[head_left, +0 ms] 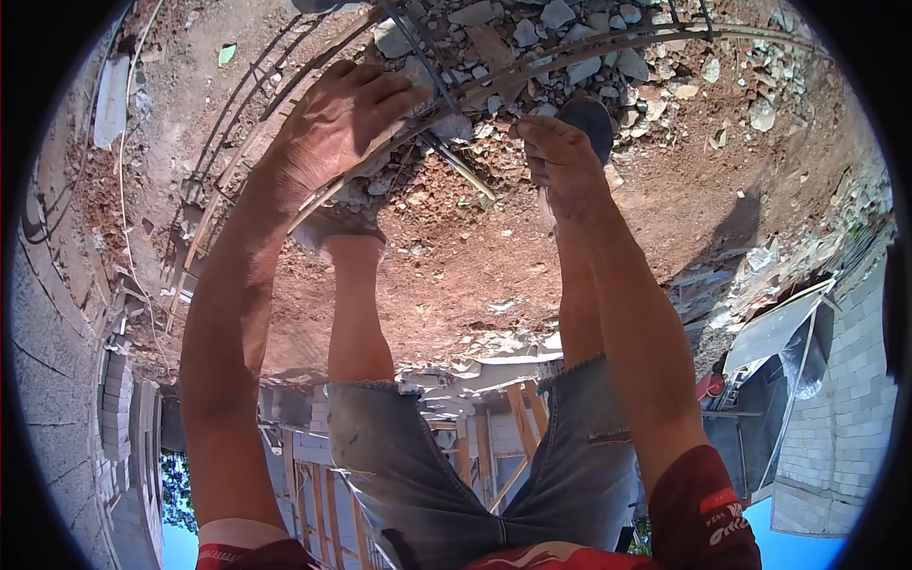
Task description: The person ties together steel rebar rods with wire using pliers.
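Long, thin, rusty brown metal bars (760, 34) were seen above a heap of broken grey rubble (556, 14) on reddish soil (456, 285), with a straight dark metal bar (418, 53) crossing them near the left hand (332, 123). That hand was laid over the bars with its fingers slightly parted and bent, though how firmly they were gripped could not be told. The right hand (560, 157) was held just apart, its fingertips drawn together; whether anything thin was pinched there could not be made out. With bare skin so near the metal, a palm could be scraped or pricked if the bars were to roll or spring. Fingers could be nipped where the bars crossed, and footing could be lost on loose stones near the dark rounded shoe (591, 128). On the dark red sleeve (698, 494), pale lettering and small digits were printed beside a brighter red patch, but no word or brand could be read with certainty.
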`<state>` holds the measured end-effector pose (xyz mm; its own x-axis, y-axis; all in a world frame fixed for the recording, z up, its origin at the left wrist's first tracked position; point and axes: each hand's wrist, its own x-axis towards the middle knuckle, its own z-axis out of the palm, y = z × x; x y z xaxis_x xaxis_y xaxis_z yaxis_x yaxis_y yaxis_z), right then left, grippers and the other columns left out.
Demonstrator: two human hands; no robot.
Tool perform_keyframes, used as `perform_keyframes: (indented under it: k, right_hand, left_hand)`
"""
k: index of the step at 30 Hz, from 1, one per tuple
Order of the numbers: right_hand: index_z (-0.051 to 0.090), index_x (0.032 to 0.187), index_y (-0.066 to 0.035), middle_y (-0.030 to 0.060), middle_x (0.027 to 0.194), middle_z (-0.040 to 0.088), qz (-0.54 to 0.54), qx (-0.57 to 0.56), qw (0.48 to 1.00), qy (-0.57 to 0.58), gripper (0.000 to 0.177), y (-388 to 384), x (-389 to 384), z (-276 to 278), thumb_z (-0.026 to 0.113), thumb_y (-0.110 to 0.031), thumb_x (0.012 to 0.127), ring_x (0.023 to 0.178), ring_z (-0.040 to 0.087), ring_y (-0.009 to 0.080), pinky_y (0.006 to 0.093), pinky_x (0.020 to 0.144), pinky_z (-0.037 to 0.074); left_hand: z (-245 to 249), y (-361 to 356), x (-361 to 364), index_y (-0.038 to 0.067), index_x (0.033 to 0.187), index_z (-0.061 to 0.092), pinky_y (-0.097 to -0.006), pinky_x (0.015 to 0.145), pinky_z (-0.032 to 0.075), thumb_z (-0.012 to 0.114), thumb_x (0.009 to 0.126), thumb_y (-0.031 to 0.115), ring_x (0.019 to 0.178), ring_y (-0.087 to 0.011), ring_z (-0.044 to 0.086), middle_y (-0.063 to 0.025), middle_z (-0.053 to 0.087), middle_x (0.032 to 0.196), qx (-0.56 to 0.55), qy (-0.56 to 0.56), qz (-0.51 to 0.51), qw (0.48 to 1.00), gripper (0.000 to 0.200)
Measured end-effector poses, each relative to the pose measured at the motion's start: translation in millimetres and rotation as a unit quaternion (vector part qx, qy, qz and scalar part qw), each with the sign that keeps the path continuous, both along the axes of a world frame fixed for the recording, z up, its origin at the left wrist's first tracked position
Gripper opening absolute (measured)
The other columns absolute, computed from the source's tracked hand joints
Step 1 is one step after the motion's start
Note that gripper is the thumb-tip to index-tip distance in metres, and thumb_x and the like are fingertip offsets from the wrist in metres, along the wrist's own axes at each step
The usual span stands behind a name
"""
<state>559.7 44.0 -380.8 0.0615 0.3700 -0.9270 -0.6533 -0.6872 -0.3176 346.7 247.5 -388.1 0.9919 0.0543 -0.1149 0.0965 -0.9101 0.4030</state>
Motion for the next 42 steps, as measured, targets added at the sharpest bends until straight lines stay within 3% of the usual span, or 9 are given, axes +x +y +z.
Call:
perform_keyframes:
  k: [8,18,21,23,26,32,36,37,42]
  right_hand:
    - [0.064,0.088,-0.001,-0.008,0.058,0.041,0.022,0.01,0.999,0.036,0.015,15,10,-10,0.064,-0.016,0.087,0.046,0.031,0.002,0.0201,0.04,0.021]
    - [0.067,0.103,0.001,-0.0098,0.058,0.041,0.111,0.034,0.991,-0.063,0.025,21,26,-3,0.067,-0.02,0.089,0.045,0.026,-0.0003,0.0186,0.041,0.018]
    - [0.068,0.107,0.002,-0.0054,0.065,0.055,0.203,0.028,0.973,-0.104,0.028,22,30,1,0.069,-0.019,0.088,0.051,0.04,0.0006,0.018,0.047,0.032]
    - [0.07,0.103,0.001,0.0001,0.077,0.066,0.207,0.091,0.959,-0.172,0.025,21,22,4,0.069,-0.019,0.089,0.068,0.054,0.0034,0.0204,0.065,0.044]
    - [0.071,0.102,0.001,0.0028,0.088,0.07,0.173,0.056,0.973,-0.141,0.023,22,15,17,0.068,-0.018,0.089,0.084,0.059,0.0062,0.0233,0.081,0.046]
    - [0.071,0.102,0.0,0.0003,0.07,0.063,0.262,0.032,0.952,-0.155,0.025,2,-12,41,0.065,-0.022,0.091,0.061,0.051,0.0053,0.0242,0.054,0.043]
    - [0.069,0.101,0.0,0.0055,0.065,0.06,0.319,0.083,0.922,-0.205,0.021,11,-21,63,0.059,-0.017,0.094,0.058,0.048,0.0065,0.026,0.053,0.042]
    - [0.068,0.098,0.0,0.0119,0.069,0.062,0.308,0.099,0.924,-0.205,0.019,13,-23,71,0.058,-0.015,0.093,0.057,0.055,0.0142,0.0307,0.055,0.045]
    - [0.068,0.104,0.001,0.0053,0.065,0.06,0.338,0.098,0.887,-0.299,0.02,19,-35,96,0.059,-0.014,0.094,0.06,0.049,0.0068,0.0272,0.054,0.043]
  left_hand:
    - [10,6,7,0.014,0.115,0.061,-0.0316,0.08,0.048,0.074,0.073,0.027,0.091,-0.0177,0.06,-0.002,0.061,0.101,0.076,-0.07,-0.01,0.995,0.046]
    - [2,7,0,0.009,0.091,0.065,-0.0329,0.073,0.05,0.07,0.071,0.009,0.087,-0.0193,0.06,-0.0034,0.062,0.09,-0.131,-0.068,-0.023,0.989,0.021]
    - [21,-1,7,0.006,0.087,0.064,-0.0343,0.066,0.051,0.07,0.073,0.005,0.082,-0.0212,0.062,-0.0058,0.061,0.085,-0.159,-0.087,0.029,0.983,0.015]
    - [36,-15,9,0.004,0.086,0.064,-0.0352,0.062,0.051,0.069,0.074,0.003,0.079,-0.0226,0.063,-0.0071,0.061,0.083,-0.198,-0.082,0.094,0.972,0.013]
    - [47,-52,8,0.003,0.085,0.063,-0.0372,0.056,0.05,0.067,0.077,0.001,0.072,-0.0261,0.063,-0.0099,0.06,0.082,-0.268,-0.015,0.213,0.939,0.009]
    - [53,-121,31,0.007,0.086,0.06,-0.0411,0.056,0.049,0.067,0.082,0.013,0.068,-0.029,0.061,-0.0097,0.056,0.085,-0.211,-0.029,0.344,0.914,0.01]
    - [41,-144,42,0.006,0.085,0.06,-0.0425,0.063,0.05,0.069,0.077,0.011,0.076,-0.0309,0.062,-0.0106,0.056,0.087,-0.169,0.034,0.406,0.897,0.013]
    - [38,-145,43,0.006,0.087,0.061,-0.0431,0.066,0.05,0.068,0.077,0.012,0.079,-0.0312,0.062,-0.0107,0.056,0.089,-0.152,0.043,0.4,0.903,0.014]
    - [44,-148,42,0.005,0.099,0.064,-0.0431,0.073,0.05,0.065,0.081,0.016,0.087,-0.0326,0.061,-0.0115,0.059,0.099,-0.193,0.0,0.444,0.875,0.021]
